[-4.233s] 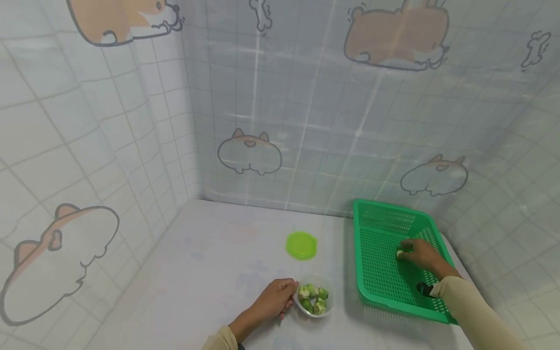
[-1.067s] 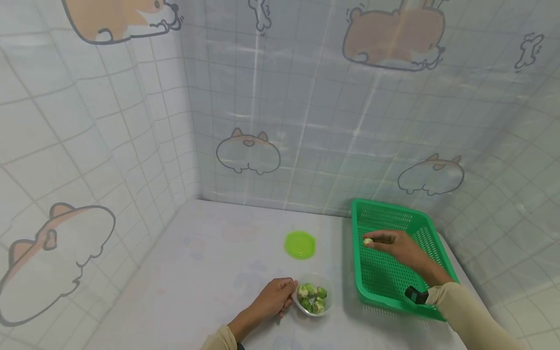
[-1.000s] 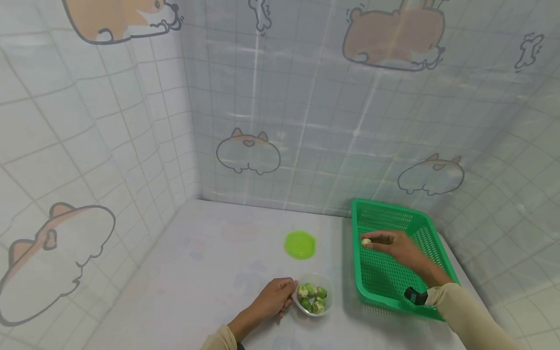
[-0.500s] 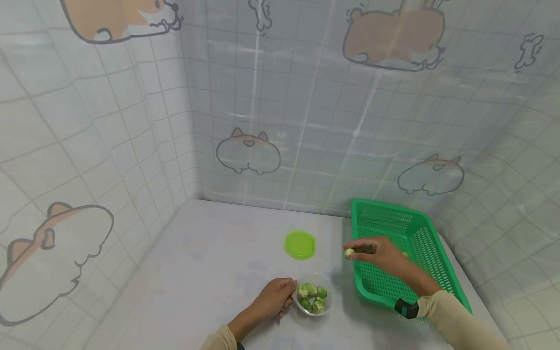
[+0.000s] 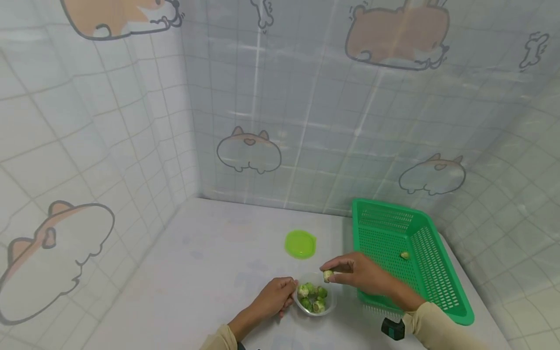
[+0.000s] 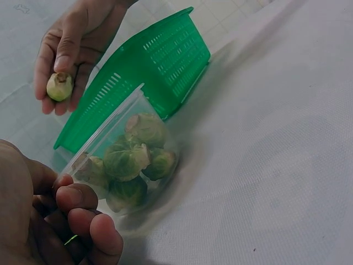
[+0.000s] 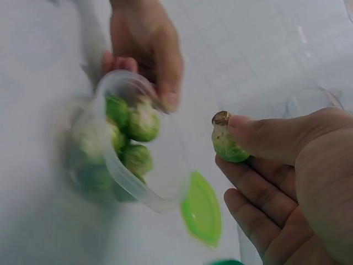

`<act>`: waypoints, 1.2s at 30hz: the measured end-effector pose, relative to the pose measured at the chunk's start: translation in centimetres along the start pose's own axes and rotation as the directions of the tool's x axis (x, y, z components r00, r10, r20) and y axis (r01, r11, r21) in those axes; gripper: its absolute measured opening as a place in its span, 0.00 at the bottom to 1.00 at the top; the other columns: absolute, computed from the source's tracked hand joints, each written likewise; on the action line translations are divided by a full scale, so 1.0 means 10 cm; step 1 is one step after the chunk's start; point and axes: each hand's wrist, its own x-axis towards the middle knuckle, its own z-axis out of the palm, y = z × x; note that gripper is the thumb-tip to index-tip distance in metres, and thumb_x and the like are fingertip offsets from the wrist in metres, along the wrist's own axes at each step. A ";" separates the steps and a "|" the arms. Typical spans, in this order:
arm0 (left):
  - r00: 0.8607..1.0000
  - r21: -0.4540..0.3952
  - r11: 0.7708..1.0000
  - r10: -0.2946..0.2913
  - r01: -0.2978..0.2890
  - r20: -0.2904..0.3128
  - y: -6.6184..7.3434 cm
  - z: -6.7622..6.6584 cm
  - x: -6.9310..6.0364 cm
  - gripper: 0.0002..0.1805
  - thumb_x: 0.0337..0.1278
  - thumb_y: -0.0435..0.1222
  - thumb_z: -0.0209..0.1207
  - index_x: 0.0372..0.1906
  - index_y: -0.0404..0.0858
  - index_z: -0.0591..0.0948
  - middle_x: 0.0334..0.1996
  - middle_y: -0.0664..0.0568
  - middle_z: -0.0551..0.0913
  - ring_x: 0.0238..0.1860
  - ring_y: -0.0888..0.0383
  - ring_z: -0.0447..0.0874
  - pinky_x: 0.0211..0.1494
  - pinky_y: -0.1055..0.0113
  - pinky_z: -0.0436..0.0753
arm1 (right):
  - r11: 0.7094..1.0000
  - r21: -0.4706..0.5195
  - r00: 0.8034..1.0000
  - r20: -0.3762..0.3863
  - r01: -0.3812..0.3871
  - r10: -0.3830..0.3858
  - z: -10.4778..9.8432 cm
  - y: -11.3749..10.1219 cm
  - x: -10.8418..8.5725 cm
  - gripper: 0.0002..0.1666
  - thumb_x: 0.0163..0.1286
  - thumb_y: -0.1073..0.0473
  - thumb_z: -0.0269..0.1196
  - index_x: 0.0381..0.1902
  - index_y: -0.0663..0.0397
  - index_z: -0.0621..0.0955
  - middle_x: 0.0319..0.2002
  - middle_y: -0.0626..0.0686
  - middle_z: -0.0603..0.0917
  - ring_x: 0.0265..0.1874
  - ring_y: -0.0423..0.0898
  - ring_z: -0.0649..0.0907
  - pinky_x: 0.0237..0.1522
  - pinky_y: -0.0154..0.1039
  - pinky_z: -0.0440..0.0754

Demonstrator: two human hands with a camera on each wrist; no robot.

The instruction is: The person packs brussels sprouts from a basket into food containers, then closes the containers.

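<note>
My left hand (image 5: 275,295) pinches the rim of a clear plastic tub (image 5: 324,311) standing on the table. Several Brussels sprouts (image 6: 126,160) lie in the tub, seen through its wall in the left wrist view. Over the tub's far right rim, my right hand (image 5: 365,274) holds one Brussels sprout (image 7: 227,138) between thumb and fingers, its brown cut stem showing. The right wrist view has the tub (image 7: 118,165) slightly blurred, with the left thumb on its rim.
A green plastic basket (image 5: 359,228) stands at the right, with a single sprout (image 5: 404,255) on its floor. Behind the tub a lime-green lid (image 5: 301,244) lies flat on the white table (image 5: 210,272). Tile-patterned sheeting (image 5: 280,107) hangs around the back and sides.
The right hand has picked a sprout from the basket and carried it left over the basket's rim to the tub. The left hand and tub have stayed in place.
</note>
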 end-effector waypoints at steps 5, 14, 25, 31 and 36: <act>1.000 -0.003 1.000 0.004 -0.004 0.007 0.02 -0.01 -0.01 0.25 0.80 0.47 0.47 0.25 0.37 0.72 0.14 0.56 0.71 0.11 0.61 0.67 0.15 0.69 0.73 | 0.995 -0.099 1.000 0.015 0.008 -0.006 0.17 -0.02 0.03 0.15 0.67 0.52 0.70 0.52 0.38 0.87 0.51 0.44 0.88 0.52 0.41 0.85 0.53 0.42 0.84; 1.000 -0.014 1.000 0.017 -0.017 0.013 0.01 -0.01 -0.01 0.24 0.79 0.47 0.47 0.24 0.37 0.72 0.13 0.56 0.70 0.11 0.61 0.66 0.15 0.70 0.73 | 0.973 -0.227 0.998 0.054 0.045 -0.034 0.36 -0.01 0.09 0.16 0.66 0.53 0.71 0.52 0.43 0.87 0.50 0.41 0.87 0.52 0.37 0.84 0.55 0.40 0.83; 1.000 -0.014 1.000 0.022 -0.021 0.008 0.01 -0.01 -0.01 0.25 0.79 0.46 0.48 0.25 0.33 0.72 0.13 0.56 0.70 0.11 0.61 0.66 0.15 0.70 0.72 | 0.947 -0.315 0.998 0.039 0.063 -0.054 0.50 0.02 0.14 0.15 0.64 0.54 0.72 0.49 0.45 0.87 0.46 0.39 0.88 0.49 0.36 0.84 0.53 0.39 0.83; 0.999 -0.024 0.999 0.030 -0.030 0.014 0.01 0.00 -0.01 0.26 0.79 0.46 0.48 0.26 0.31 0.72 0.13 0.55 0.70 0.11 0.61 0.66 0.15 0.70 0.72 | 0.955 -0.292 0.999 0.024 0.051 -0.046 0.53 0.03 0.15 0.15 0.63 0.55 0.73 0.48 0.46 0.86 0.44 0.40 0.87 0.45 0.35 0.85 0.51 0.39 0.83; 1.000 -0.022 0.999 0.027 -0.027 0.012 0.01 -0.01 -0.01 0.26 0.79 0.48 0.48 0.26 0.31 0.72 0.13 0.55 0.70 0.11 0.61 0.66 0.15 0.70 0.72 | 0.970 -0.238 0.998 0.038 0.049 -0.041 0.54 0.04 0.15 0.15 0.64 0.59 0.73 0.49 0.50 0.85 0.45 0.43 0.87 0.43 0.36 0.86 0.50 0.40 0.84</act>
